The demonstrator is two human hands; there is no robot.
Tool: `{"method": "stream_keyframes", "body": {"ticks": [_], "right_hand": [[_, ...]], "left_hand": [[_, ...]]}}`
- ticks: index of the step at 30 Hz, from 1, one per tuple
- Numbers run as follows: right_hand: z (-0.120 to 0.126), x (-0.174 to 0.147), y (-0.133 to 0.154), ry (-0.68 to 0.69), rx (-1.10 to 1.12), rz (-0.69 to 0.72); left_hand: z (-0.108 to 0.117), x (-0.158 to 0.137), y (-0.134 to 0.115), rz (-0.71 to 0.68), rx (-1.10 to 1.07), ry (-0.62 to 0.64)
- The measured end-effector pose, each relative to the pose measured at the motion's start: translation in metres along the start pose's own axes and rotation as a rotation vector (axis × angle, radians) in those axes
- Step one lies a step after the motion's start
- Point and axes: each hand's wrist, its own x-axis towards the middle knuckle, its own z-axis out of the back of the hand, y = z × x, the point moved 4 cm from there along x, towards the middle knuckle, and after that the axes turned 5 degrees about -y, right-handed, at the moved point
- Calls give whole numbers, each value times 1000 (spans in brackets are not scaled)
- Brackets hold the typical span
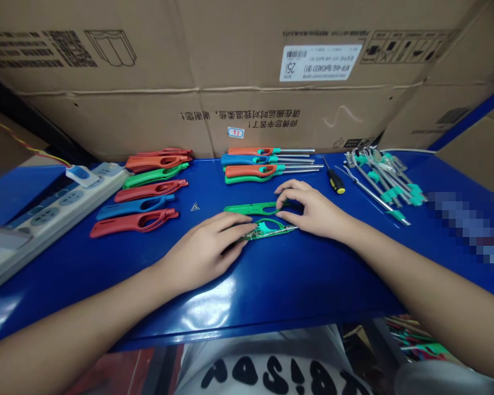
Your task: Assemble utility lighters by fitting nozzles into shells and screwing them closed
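Note:
Two green lighter shell halves lie side by side in front of me. The nearer green shell half (265, 237) holds a metal tube, a turquoise trigger (265, 227) and small inner parts. My left hand (212, 241) grips its left end, thumb at the near edge and fingers over the parts, covering some of them. At the right end of the farther green shell half (245, 209), my right hand (307, 207) has curled fingers, with thumb and forefinger close together around it. The exact contact of these fingertips is partly hidden.
Lighter shells (135, 192) line the left; lighters with metal tubes (253, 159) lie at the back. Small screws (195, 207) sit nearby. A screwdriver (335, 181) and a pile of tube assemblies (387, 175) are on the right. A power strip (57, 219) edges the left; cardboard (148, 120) stands behind.

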Motion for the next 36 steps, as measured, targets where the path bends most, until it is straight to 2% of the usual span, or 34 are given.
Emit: {"method": "stream_keyframes", "body": {"ticks": [2, 5, 8, 10, 12, 16, 20, 25, 31, 36], "right_hand": [[3, 1, 1, -49, 91, -41], [4, 2, 1, -96, 286, -213], [-4, -1, 0, -8, 504, -392], [-9, -3, 2, 49, 562, -441], [-10, -3, 5, 61, 506, -396], [-7, -4, 18, 82, 255, -111], [-7, -4, 23, 142, 192, 42], [-10, -5, 23, 173, 108, 76], [-12, -7, 24, 186, -17, 97], [-12, -7, 24, 189, -39, 92]], "left_hand": [[5, 2, 1, 25, 41, -50], [12, 4, 5, 80, 121, -114], [16, 5, 11, 106, 151, -132], [16, 4, 13, 117, 133, -105], [15, 4, 15, 145, 120, -60], [13, 3, 14, 202, 118, 20], [11, 3, 14, 247, 43, 86], [9, 3, 17, 290, 42, 131], [11, 3, 16, 290, 46, 137], [10, 3, 16, 301, 44, 137]]}}
